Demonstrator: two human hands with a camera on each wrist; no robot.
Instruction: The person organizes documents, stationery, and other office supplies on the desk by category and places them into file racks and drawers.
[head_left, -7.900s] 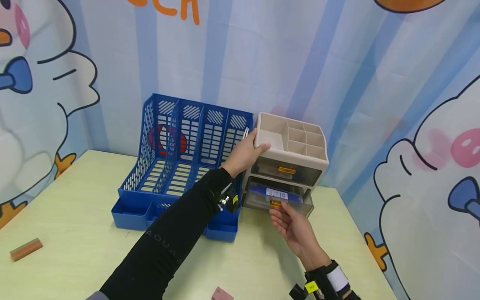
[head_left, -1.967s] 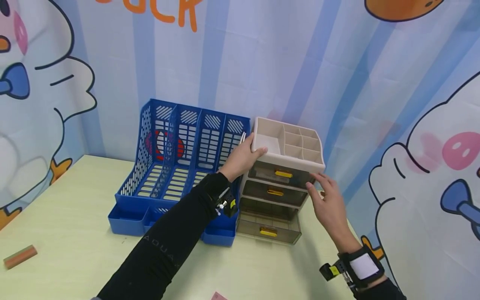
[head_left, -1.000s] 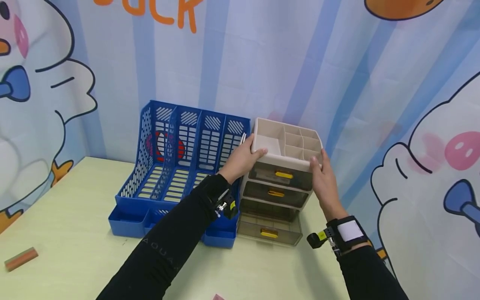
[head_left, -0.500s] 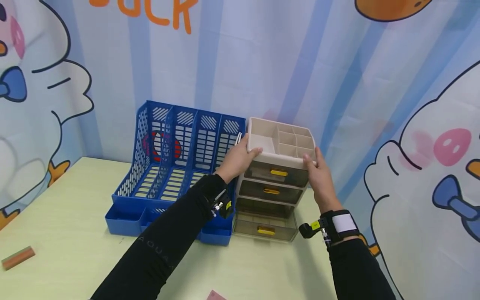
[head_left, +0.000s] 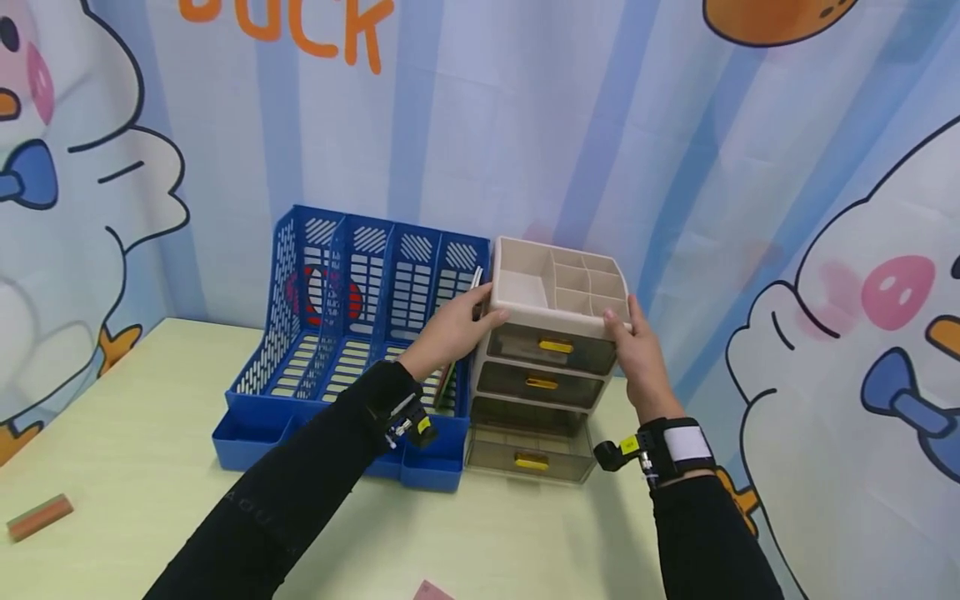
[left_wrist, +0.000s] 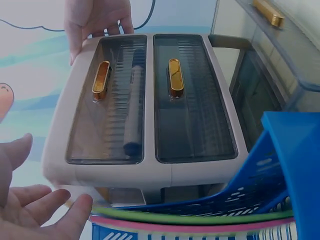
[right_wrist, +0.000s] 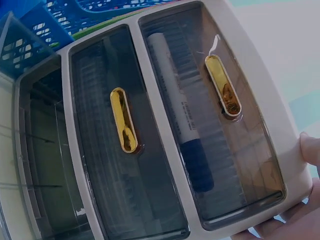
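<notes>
A beige desktop drawer organizer (head_left: 551, 312) with a divided top tray stands beside a blue file rack (head_left: 345, 333). Its upper and middle drawers are pushed in; the bottom drawer (head_left: 528, 461) is pulled out. Through the upper drawer's smoky front a white marker with a dark blue cap (right_wrist: 175, 110) shows. My right hand (head_left: 641, 367) grips the organizer's upper right edge, thumb on the front. At the upper left edge is my left hand (head_left: 450, 333); in the left wrist view its fingers (left_wrist: 32, 205) are spread and apart from the organizer.
Thin items with green and pink edges (left_wrist: 200, 222) stand in the rack's right-hand slot. A brown and green block (head_left: 40, 517) lies at the table's left, a pink piece (head_left: 431, 592) at the front. A printed curtain (head_left: 510, 125) hangs behind.
The middle drawer, earlier pulled out by my right hand, is now in, and the bottom one is out. My right hand has moved up to the organizer's edge; my left has loosened leftward.
</notes>
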